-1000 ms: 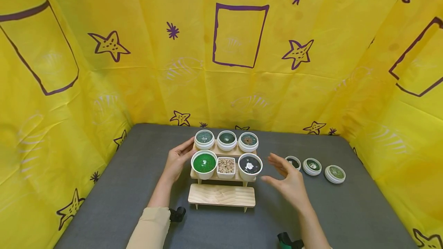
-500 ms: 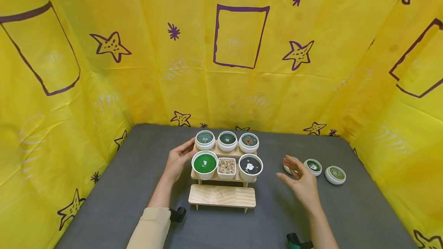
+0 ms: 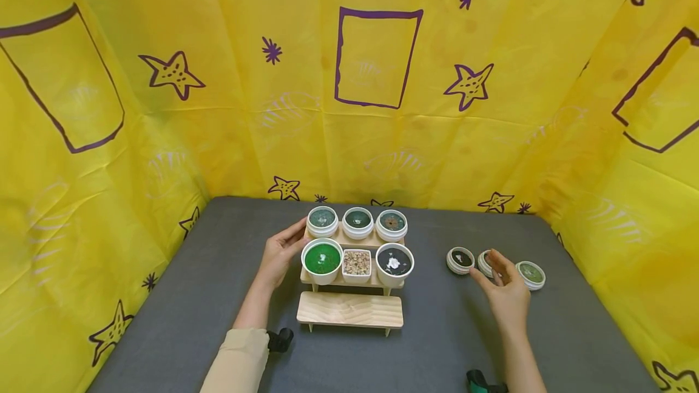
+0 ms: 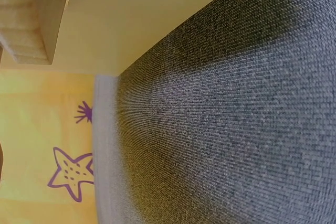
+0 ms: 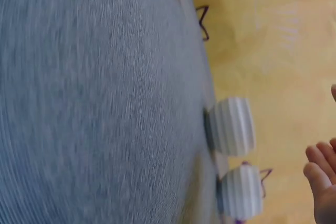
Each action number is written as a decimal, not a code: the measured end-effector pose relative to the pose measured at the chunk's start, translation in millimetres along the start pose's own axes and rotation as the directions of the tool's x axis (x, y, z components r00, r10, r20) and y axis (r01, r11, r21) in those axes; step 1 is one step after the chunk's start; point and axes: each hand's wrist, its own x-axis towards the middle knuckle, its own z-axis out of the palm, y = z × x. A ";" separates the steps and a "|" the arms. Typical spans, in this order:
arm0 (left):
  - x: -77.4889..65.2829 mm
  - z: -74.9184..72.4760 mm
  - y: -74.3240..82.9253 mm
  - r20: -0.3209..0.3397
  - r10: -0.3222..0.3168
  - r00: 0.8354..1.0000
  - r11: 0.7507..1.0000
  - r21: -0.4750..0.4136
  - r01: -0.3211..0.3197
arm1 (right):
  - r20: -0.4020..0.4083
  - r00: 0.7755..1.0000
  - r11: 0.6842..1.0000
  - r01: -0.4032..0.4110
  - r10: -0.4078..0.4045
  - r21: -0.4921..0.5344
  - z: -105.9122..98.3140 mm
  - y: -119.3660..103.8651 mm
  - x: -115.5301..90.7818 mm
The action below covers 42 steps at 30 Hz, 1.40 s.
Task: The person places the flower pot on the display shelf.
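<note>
1 pot [image 3: 483,266] nr R hand [image 3: 508,296], fingers spread, table gap to stand [image 3: 349,309]; L hand [image 3: 278,256] at edge, grip unclear.

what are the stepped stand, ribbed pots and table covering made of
Stepped stand: pale wood, apparently smooth, with visible grain.
Ribbed white pots: possibly ceramic or plastic, seemingly smooth; even white ridges fit either.
Grey table covering: likely fabric, matt; a fine weave shows.
</note>
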 end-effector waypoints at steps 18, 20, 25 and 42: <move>-0.1 0.3 0.9 0.004 -0.001 1.000 1.000 -0.009 0.001 | -0.421 0.890 0.973 -0.090 0.174 0.210 -29.1 38.3 26.1; -0.2 0.3 1.4 0.001 -0.001 1.000 1.000 -0.010 0.001 | -0.434 0.881 0.971 -0.105 0.190 0.214 -31.9 39.0 28.0; -0.2 -0.1 1.6 -0.003 -0.001 1.000 1.000 -0.006 0.001 | -0.424 0.878 0.972 -0.173 0.225 0.157 -38.7 41.2 30.8; 1.0 -1.0 0.0 0.006 -0.005 1.000 1.000 0.003 0.005 | -0.291 0.863 0.910 -0.405 0.414 0.092 -44.7 57.5 39.4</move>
